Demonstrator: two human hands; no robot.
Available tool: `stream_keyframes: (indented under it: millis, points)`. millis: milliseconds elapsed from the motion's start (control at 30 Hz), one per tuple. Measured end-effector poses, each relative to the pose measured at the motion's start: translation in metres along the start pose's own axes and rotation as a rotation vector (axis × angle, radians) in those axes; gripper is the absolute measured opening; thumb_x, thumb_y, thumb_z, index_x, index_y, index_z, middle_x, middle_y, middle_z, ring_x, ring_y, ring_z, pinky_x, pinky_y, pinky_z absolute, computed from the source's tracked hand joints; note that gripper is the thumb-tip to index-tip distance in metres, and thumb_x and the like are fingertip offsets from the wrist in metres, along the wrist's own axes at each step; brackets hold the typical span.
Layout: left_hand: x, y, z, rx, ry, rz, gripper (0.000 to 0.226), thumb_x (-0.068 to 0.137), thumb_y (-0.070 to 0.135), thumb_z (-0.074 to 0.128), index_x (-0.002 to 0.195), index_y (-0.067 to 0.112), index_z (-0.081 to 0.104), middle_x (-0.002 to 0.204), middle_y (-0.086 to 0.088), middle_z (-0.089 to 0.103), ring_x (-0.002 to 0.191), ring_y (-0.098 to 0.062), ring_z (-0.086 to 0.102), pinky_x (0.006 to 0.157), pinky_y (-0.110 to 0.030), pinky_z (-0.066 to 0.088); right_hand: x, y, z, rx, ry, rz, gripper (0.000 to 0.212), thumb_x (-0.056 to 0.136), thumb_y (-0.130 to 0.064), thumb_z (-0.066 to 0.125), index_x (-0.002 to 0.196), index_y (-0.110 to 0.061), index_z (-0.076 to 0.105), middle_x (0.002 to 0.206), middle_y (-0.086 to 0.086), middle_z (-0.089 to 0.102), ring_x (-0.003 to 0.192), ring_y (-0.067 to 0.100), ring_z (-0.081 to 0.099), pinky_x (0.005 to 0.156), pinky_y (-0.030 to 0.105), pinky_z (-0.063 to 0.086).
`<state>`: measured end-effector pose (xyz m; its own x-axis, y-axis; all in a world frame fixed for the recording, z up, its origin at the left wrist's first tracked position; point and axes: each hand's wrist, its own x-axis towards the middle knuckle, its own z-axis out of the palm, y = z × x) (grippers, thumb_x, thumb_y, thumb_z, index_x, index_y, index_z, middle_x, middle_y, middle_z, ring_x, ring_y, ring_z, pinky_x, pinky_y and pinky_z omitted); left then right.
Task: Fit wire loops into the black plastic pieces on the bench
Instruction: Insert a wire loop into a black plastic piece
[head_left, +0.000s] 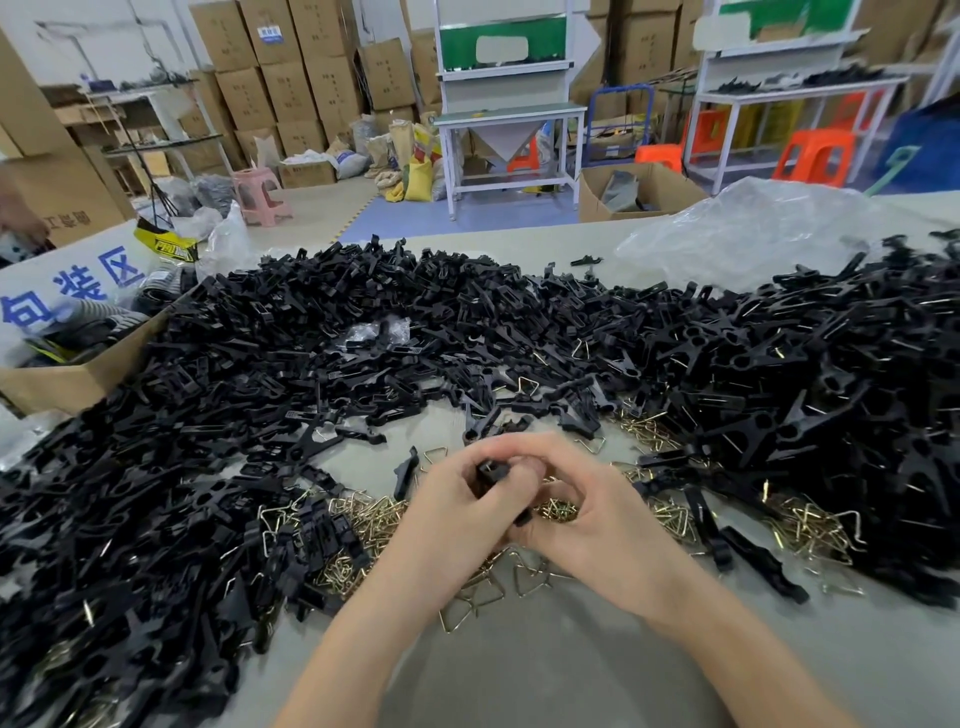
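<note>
grey bench (519, 649) heaped with parts: left hand (457, 509) and right hand (587, 525) pinch one black plastic piece (492, 474); a misaligned wire loop could spring free.

Left hand (452, 506), right hand (602, 525) bare; forearms bare to frame edge.

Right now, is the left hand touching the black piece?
Touching. The head view shows fingers of the left hand curled round the black piece, the right hand pinching it too.

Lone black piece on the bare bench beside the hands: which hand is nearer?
Left. The left hand lies just right of the lone black piece; the right hand is farther right, past it.
</note>
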<state>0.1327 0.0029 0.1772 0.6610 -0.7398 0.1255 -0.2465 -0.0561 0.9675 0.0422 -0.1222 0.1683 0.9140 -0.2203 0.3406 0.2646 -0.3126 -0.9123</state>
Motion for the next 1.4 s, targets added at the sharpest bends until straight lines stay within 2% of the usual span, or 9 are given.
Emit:
stream_keyframes:
  millis: [100,233,300,433,533,867,1067,1233,1400]
  points:
    - [-0.002,0.002,0.000,0.007,-0.032,0.049,0.005,0.096,0.031,0.066,0.096,0.034,0.070,0.070,0.024,0.064,0.061,0.008,0.055,0.056,-0.007,0.042,-0.001,0.005,-0.002,-0.081,0.021,-0.070,0.052,0.079,0.004,0.075,0.116,-0.033,0.068,0.129,-0.018,0.063,0.127,0.013,0.058,0.098,0.037,0.051]
    - [-0.003,0.004,0.001,-0.048,-0.071,0.052,0.038,0.090,0.060,0.062,0.119,0.035,0.060,0.065,0.019,0.062,0.057,-0.001,0.053,0.056,-0.012,0.043,0.004,0.008,-0.011,-0.065,0.139,-0.049,0.037,0.083,-0.017,0.080,0.109,-0.040,0.066,0.120,-0.015,0.069,0.117,0.011,0.064,0.092,0.032,0.054]
    - [-0.004,0.003,0.002,-0.061,-0.073,0.054,0.044,0.091,0.064,0.057,0.127,0.041,0.052,0.067,0.010,0.060,0.060,-0.010,0.053,0.061,-0.019,0.047,0.009,0.005,-0.026,0.062,0.372,-0.021,0.021,0.086,-0.036,0.078,0.104,-0.037,0.068,0.107,-0.011,0.074,0.100,0.009,0.071,0.081,0.026,0.058]
    - [-0.005,0.001,0.004,-0.086,-0.055,0.074,0.043,0.092,0.062,0.054,0.130,0.041,0.052,0.072,0.005,0.061,0.064,-0.013,0.057,0.068,-0.027,0.051,0.011,0.008,-0.070,0.622,0.770,0.093,0.054,0.083,-0.046,0.067,0.125,-0.014,0.057,0.113,0.006,0.076,0.097,0.018,0.074,0.076,0.023,0.060]
    - [-0.003,0.000,0.003,-0.101,0.027,0.089,0.036,0.093,0.061,0.056,0.124,0.041,0.056,0.073,0.006,0.061,0.064,-0.013,0.057,0.063,-0.028,0.051,0.009,0.014,-0.069,0.730,0.693,0.183,0.060,0.081,-0.047,0.065,0.128,-0.011,0.057,0.109,0.014,0.076,0.088,0.018,0.075,0.073,0.024,0.062]
    - [0.038,-0.012,-0.061,0.506,0.507,0.080,0.022,0.099,0.029,0.055,0.120,0.034,0.054,0.090,0.015,0.064,0.066,0.001,0.059,0.053,-0.014,0.045,0.010,0.032,-0.024,-0.219,0.299,0.147,0.028,0.102,-0.047,0.044,0.128,-0.050,0.054,0.095,-0.020,0.071,0.082,0.003,0.069,0.075,0.022,0.048]
    - [0.105,-0.025,-0.134,1.213,0.118,-0.291,0.071,0.096,0.020,0.056,0.158,0.024,0.023,0.162,-0.016,0.016,0.142,-0.042,0.029,0.114,-0.049,0.033,0.011,0.037,-0.027,-0.191,0.323,0.157,0.026,0.106,-0.038,0.044,0.126,-0.049,0.055,0.092,-0.018,0.072,0.080,0.003,0.069,0.069,0.020,0.053]
    - [0.135,-0.027,-0.149,0.963,-0.075,-0.389,0.075,0.094,0.035,0.058,0.159,0.033,0.020,0.168,-0.006,0.009,0.138,-0.033,0.043,0.104,-0.033,0.040,0.011,0.038,-0.027,-0.197,0.327,0.150,0.027,0.105,-0.037,0.045,0.128,-0.046,0.056,0.092,-0.018,0.072,0.079,0.003,0.068,0.068,0.015,0.051]
    - [0.136,-0.040,-0.129,1.182,-0.018,-0.349,0.070,0.092,0.051,0.054,0.153,0.034,0.024,0.157,-0.012,0.024,0.139,-0.044,0.026,0.111,-0.052,0.031,0.011,0.039,-0.028,-0.229,0.321,0.161,0.026,0.105,-0.038,0.044,0.127,-0.049,0.055,0.092,-0.021,0.072,0.079,0.002,0.069,0.071,0.018,0.048]
